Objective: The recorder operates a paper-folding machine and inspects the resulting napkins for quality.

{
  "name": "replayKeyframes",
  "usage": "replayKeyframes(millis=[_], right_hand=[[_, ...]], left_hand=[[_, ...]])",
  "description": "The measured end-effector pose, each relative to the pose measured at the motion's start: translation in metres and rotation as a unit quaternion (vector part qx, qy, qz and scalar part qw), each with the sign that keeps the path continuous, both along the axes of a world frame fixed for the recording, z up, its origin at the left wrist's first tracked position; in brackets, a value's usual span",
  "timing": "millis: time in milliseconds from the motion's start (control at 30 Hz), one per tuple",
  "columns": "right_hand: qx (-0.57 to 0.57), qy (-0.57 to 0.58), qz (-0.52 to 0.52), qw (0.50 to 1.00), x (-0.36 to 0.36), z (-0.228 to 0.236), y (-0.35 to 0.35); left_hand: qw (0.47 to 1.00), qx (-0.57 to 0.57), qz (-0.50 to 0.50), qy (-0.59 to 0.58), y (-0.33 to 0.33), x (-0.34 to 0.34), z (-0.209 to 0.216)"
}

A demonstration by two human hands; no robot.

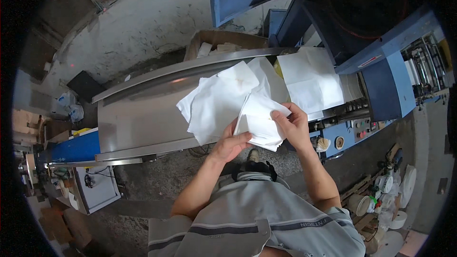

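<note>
Between my two hands is a small stack of flat white paper bags, some with zigzag-cut edges. My left hand grips its lower left side, thumb on top and fingers beneath. On the right side my right hand pinches the stack, its thumb pressing the upper face near a small brownish spot. Just beyond, a larger fanned pile of white paper bags with serrated edges lies on the metal table. More white paper covers the machine end to the right.
A blue machine with rollers and a control panel stands at the right. Behind the table is a cardboard box holding white pieces. A blue conveyor belt adjoins at left. Paper rolls and buckets crowd the floor lower right.
</note>
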State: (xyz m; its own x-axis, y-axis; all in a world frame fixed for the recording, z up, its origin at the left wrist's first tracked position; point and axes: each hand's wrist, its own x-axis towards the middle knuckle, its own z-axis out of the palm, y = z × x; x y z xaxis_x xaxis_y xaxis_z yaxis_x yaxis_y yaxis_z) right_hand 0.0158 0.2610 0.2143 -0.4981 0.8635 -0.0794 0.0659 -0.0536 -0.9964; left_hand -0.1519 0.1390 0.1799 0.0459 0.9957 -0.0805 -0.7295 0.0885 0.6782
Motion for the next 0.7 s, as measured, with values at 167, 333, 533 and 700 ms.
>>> replayKeyframes(millis=[167, 333, 533, 700], right_hand=[[-0.074, 0.035, -0.017, 0.996, 0.003, -0.002, 0.005], [-0.098, 0.079, 0.062, 0.990, 0.015, 0.011, 0.007], [-0.069, 0.166, 0.210, 0.961, 0.026, 0.010, 0.009], [-0.161, 0.073, 0.098, 0.979, 0.029, 0.003, 0.013]], left_hand=[[0.993, -0.035, 0.022, -0.114, 0.002, -0.006, 0.001], [0.995, -0.048, 0.024, -0.079, 0.007, -0.011, 0.001], [0.994, -0.031, 0.005, -0.106, 0.009, -0.016, 0.001], [0.996, -0.026, -0.004, -0.086, 0.014, -0.012, 0.001]])
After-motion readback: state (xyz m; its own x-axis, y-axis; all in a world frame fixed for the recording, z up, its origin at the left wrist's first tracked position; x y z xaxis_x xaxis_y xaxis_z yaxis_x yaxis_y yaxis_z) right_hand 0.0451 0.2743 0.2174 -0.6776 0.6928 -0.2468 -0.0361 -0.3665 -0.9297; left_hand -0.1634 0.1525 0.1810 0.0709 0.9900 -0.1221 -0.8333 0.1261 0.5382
